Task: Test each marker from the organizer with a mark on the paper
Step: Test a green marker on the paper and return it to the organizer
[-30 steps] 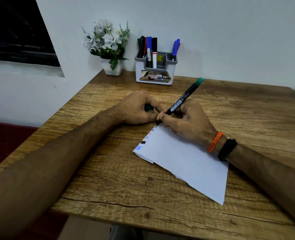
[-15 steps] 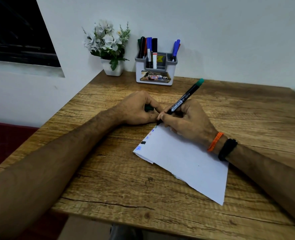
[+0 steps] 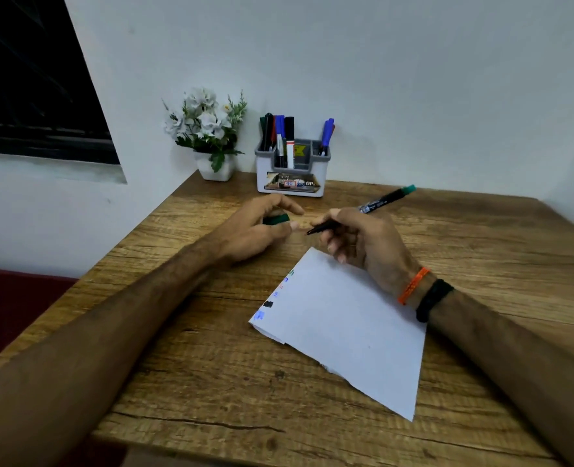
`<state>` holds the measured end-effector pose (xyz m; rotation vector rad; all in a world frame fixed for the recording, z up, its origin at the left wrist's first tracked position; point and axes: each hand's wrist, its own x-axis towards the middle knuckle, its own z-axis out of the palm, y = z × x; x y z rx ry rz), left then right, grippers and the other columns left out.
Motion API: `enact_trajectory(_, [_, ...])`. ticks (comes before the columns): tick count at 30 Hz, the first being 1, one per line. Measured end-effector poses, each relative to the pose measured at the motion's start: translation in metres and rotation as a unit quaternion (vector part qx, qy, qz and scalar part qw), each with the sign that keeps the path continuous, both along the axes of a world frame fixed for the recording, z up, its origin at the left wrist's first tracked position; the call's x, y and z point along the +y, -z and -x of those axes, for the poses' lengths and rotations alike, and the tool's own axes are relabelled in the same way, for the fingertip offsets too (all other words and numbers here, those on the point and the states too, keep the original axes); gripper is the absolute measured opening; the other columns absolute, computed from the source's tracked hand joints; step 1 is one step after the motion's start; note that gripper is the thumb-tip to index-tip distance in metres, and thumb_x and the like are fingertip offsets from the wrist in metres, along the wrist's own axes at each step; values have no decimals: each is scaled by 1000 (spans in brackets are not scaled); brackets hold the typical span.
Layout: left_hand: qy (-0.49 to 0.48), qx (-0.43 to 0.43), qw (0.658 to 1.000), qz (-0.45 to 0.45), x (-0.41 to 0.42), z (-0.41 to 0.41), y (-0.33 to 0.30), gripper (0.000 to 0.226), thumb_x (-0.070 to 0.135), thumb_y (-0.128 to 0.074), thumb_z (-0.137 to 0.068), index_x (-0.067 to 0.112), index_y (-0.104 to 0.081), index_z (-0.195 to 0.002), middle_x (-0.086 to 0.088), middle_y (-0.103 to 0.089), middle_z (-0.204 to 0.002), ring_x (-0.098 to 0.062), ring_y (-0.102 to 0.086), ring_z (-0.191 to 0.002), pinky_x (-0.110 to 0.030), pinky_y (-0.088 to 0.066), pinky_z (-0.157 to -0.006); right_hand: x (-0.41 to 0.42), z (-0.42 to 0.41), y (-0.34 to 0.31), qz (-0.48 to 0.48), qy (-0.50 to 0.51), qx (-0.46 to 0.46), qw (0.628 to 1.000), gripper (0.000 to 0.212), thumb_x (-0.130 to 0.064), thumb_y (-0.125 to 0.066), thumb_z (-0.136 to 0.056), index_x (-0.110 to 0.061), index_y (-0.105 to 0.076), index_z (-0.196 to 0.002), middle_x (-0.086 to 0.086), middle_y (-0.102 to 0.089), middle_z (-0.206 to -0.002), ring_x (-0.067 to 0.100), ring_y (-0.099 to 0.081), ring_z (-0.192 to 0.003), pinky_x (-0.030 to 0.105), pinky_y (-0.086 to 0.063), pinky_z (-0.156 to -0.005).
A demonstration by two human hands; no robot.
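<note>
My right hand (image 3: 363, 242) grips a black marker with a green end (image 3: 385, 199), held above the table with its uncapped tip pointing left toward my left hand. My left hand (image 3: 258, 227) holds the green cap (image 3: 276, 219) between thumb and fingers. The white paper (image 3: 346, 328) lies on the wooden table (image 3: 211, 365) below my right hand, with several small colour marks down its left edge, a green one at the top. The white and grey organizer (image 3: 292, 170) stands at the back against the wall with several markers upright in it.
A small white pot of white flowers (image 3: 208, 136) stands left of the organizer in the corner. A dark window is on the left wall. The table's left edge drops to a red surface below.
My right hand has lifted the marker off the paper and turned its tip toward my left hand. My left hand has opened up to show the green cap. A green mark now shows on the paper.
</note>
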<state>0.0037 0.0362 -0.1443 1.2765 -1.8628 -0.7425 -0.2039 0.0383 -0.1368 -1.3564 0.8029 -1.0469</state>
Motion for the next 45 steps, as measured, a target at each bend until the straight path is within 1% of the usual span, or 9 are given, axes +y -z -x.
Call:
enact_trajectory(6, [4, 28, 999, 22, 2, 2, -4, 18, 3, -46, -99, 16, -52, -110, -1, -69, -94, 7, -59, -69, -10, -42, -62, -8, 8, -6, -32, -5, -41, 999, 37, -14, -38, -97, -3, -73, -95, 6, -65, -73, 11, -55, -54, 20, -43, -46])
enact_trajectory(10, [4, 5, 999, 52, 1, 1, -4, 19, 8, -56, -95, 23, -63, -103, 11, -67, -93, 4, -60, -82, -13, -44, -71, -5, 7, -8, -1, 40, -25, 999, 18, -10, -50, -98, -8, -65, -90, 9, -71, -76, 12, -57, -51, 20, -43, -44])
enact_trajectory(15, [8, 76, 996, 42, 0, 3, -6, 20, 0, -62, -89, 15, -63, -103, 1, -65, -98, -5, -64, -87, -24, -55, -72, -3, 7, -9, 17, 56, -5, 998, 10, -13, -59, -95, -13, -62, -85, 5, -73, -76, 12, -57, -50, 20, -41, -44])
enact_trajectory(23, [-5, 111, 993, 25, -2, 5, -3, 13, 4, -65, -87, 15, -65, -93, 10, -66, -72, -3, -62, -69, -22, -51, -68, -3, 7, -8, 30, 63, 24, 997, 9, -15, -62, -93, -16, -65, -84, 7, -75, -81, 14, -57, -52, 21, -41, -47])
enact_trajectory(29, [8, 102, 994, 29, 1, 8, -6, 10, 5, -66, -86, 11, -66, -95, 3, -65, -81, -7, -61, -69, -24, -53, -69, 1, 5, -6, 39, 54, 16, 998, 9, -16, -70, -88, -15, -62, -90, 10, -77, -85, 13, -58, -50, 20, -40, -47])
enact_trajectory(32, [19, 100, 994, 29, 0, 8, -5, 11, 6, -68, -85, 11, -67, -95, 1, -66, -83, -10, -62, -71, -27, -53, -70, 2, 5, -4, 57, 60, 24, 996, 12, -20, -76, -83, -12, -68, -86, 6, -73, -72, 11, -53, -45, 18, -39, -43])
enact_trajectory(35, [20, 104, 994, 30, 1, 7, -5, 10, 6, -67, -86, 10, -67, -94, 6, -66, -77, -8, -61, -69, -25, -52, -68, -3, 7, -2, 53, 53, 16, 997, 12, -23, -71, -87, -13, -76, -82, 4, -64, -65, 12, -47, -45, 19, -37, -43])
enact_trajectory(38, [19, 114, 993, 30, 1, 7, -6, 8, 8, -66, -86, 9, -67, -95, 3, -65, -77, -6, -60, -69, -23, -52, -66, -7, 11, -1, 30, 39, 12, 999, 18, -15, -61, -93, -13, -79, -89, 6, -70, -72, 11, -52, -48, 20, -39, -44])
enact_trajectory(45, [8, 126, 992, 27, 2, 7, -6, 5, 11, -59, -92, 11, -62, -95, -3, -60, -76, -5, -56, -67, -22, -50, -64, -8, 9, 3, 77, 60, 50, 994, 10, -11, -65, -93, -4, -72, -96, 8, -76, -80, 7, -53, -45, 18, -42, -43])
